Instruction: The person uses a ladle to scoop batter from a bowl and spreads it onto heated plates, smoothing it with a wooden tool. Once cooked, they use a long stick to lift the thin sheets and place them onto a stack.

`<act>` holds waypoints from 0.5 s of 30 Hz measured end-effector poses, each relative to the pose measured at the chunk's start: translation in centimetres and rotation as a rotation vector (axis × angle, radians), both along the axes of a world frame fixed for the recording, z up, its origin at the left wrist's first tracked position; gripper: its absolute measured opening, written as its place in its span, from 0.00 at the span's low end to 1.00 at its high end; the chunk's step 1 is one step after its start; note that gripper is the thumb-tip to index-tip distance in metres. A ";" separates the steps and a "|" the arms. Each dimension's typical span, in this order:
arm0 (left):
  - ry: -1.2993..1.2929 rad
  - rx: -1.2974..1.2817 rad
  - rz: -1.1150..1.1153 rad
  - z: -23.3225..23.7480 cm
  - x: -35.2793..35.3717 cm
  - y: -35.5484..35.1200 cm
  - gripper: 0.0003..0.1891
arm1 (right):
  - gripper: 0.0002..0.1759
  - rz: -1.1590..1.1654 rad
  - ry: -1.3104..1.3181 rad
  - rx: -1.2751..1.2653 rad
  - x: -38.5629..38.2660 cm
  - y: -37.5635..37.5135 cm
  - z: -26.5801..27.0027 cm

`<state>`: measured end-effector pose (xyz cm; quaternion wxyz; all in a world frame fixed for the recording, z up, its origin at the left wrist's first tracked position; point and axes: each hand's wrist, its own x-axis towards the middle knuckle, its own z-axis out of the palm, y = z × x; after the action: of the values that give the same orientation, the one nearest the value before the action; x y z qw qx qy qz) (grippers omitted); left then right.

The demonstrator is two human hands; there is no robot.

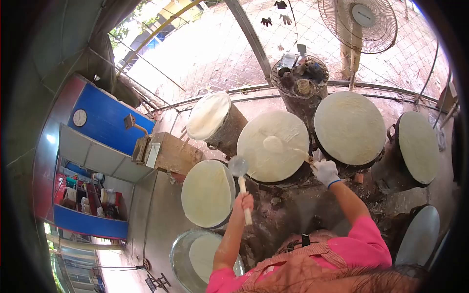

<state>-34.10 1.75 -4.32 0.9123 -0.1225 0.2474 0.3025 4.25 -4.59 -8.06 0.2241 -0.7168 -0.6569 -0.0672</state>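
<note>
My bare left hand [243,201] is closed around the wooden handle of a ladle [238,166]. Its metal bowl hangs at the near left rim of the middle round griddle [251,156], which is coated with pale batter. In a white glove with a blue cuff, my right hand [325,172] grips a batter-coated spreader [272,143]. The spreader's round head rests near the middle of that griddle, and its handle reaches over the right rim. Below my left arm stands a metal basin [177,251] with pale batter inside.
Pale-coated round griddles stand at the left [207,193], back left [209,116], right [350,128] and far right [418,149]. A bare metal lid [419,239] is at lower right. Behind are a cluttered drum [298,97], a fan [364,17] and wire fencing. A wooden box [176,154] stands left.
</note>
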 end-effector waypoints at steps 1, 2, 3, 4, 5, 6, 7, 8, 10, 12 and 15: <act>0.088 0.070 0.044 0.9 1.7 0.7 0.12 | 0.12 0.009 0.004 -0.008 0.0 -0.7 0.4; 0.173 0.144 0.088 1.7 3.4 1.3 0.11 | 0.12 -0.046 0.005 -0.024 0.3 -1.4 1.2; 0.143 0.076 0.073 2.0 4.4 2.2 0.10 | 0.11 -0.099 0.002 -0.032 0.8 -1.4 1.7; 0.200 0.079 0.063 2.2 5.4 2.8 0.09 | 0.09 -0.192 0.060 0.023 1.5 -1.5 0.1; 0.255 0.081 0.053 2.1 6.5 3.1 0.09 | 0.09 -0.180 0.054 0.025 1.1 -1.9 -0.8; 0.388 0.130 0.037 1.1 7.5 3.6 0.08 | 0.09 -0.236 -0.013 -0.006 0.5 -2.7 -1.5; 0.519 0.178 0.016 0.0 8.7 4.0 0.08 | 0.09 -0.298 -0.084 -0.037 0.0 -3.6 -2.3; 0.654 0.225 -0.002 -0.4 10.4 4.0 0.07 | 0.10 -0.262 -0.069 -0.093 -1.6 -4.4 -2.6; 0.732 0.184 0.006 -1.4 13.5 3.9 0.08 | 0.11 -0.164 0.068 -0.078 -5.3 -4.9 -2.0; 0.706 0.132 -0.023 -1.7 13.3 3.0 0.09 | 0.10 -0.106 0.187 -0.020 -7.4 -6.0 -1.3; 0.224 0.316 -0.213 3.8 6.3 -1.4 0.22 | 0.09 -0.050 0.199 -0.026 -7.3 -7.4 2.1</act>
<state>-27.83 0.35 -0.53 0.9137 0.0834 0.3084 0.2510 -3.09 -11.96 -5.91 0.2771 -0.7391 -0.6139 0.0075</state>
